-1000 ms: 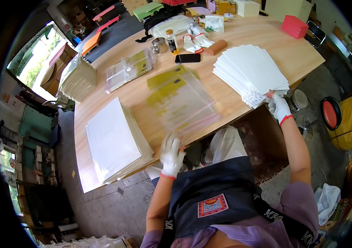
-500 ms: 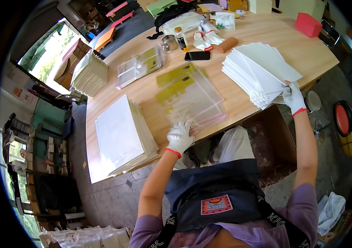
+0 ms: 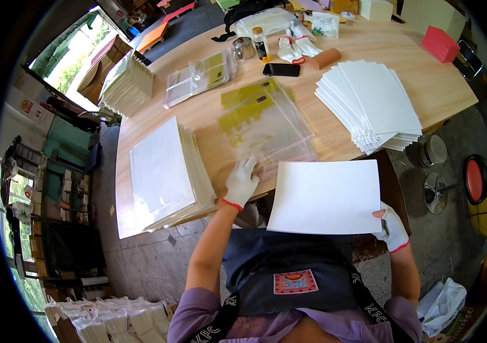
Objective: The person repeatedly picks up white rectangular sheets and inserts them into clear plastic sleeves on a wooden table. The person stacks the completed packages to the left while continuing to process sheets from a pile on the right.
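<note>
1 tabletop [image 3: 455,94], pale wood grain. Landmark: the clear sleeves. 1 stack of film-wrapped white sheets [image 3: 160,171], glossy, rectangular, left of landmark; layers not countable. 1 fanned stack of plain white sheets [image 3: 375,103], matte, right of landmark. Clear sleeves [image 3: 266,126]: thin plastic, yellow-green print, overlapping, number unclear. 1 loose white sheet [image 3: 326,197], rectangular, held up at landmark's near right. 2 gloved hands, white, red-cuffed: right hand [image 3: 393,228] grasps loose white sheet's near right corner; left hand [image 3: 242,182] at landmark's near edge, grip cannot be told.
</note>
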`<state>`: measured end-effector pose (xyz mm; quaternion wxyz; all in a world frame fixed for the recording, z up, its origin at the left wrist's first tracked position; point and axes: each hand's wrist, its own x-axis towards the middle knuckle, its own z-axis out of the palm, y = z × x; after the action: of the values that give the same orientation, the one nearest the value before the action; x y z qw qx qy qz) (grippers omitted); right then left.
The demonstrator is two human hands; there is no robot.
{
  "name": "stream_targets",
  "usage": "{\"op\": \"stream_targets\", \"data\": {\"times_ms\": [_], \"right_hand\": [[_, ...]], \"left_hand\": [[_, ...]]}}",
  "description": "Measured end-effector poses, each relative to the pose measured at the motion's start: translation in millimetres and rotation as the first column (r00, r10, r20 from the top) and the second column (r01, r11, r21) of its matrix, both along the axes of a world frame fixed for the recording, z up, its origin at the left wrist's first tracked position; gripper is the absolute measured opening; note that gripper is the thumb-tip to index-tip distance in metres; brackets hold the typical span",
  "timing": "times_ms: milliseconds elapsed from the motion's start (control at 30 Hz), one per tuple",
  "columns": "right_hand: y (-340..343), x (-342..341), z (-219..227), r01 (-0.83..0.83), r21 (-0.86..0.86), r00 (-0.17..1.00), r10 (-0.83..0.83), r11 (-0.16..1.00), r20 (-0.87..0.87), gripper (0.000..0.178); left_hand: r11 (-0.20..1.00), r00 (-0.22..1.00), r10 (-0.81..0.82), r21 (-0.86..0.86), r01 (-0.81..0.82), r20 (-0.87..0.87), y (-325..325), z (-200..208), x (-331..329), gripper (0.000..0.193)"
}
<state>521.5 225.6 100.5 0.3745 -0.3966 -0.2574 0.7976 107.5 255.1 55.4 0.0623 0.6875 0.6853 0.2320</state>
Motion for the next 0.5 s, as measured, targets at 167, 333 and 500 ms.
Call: {"op": "stream_targets", "data": {"times_ms": [167, 333, 500], "right_hand": [[-28, -21, -12, 0.047, -0.057, 0.995, -0.052, 0.997, -0.087, 0.039], [-39, -53, -28, 0.165, -0.128, 0.978, -0.180, 0.978, -0.110, 0.028], [-47, -80, -27, 0.158, 0.018, 0.985, -0.157, 0.987, -0.067, 0.016]], "left_hand": [[0.986, 0.988, 0.138, 0.101, -0.130, -0.070, -14, 5, 10, 0.025], [0.995, 0.941, -0.005, 0.099, -0.030, 0.338, -6, 6, 0, 0.024], [0.978, 0.904, -0.141, 0.199, 0.064, 0.403, -9, 7, 2, 0.035]]}}
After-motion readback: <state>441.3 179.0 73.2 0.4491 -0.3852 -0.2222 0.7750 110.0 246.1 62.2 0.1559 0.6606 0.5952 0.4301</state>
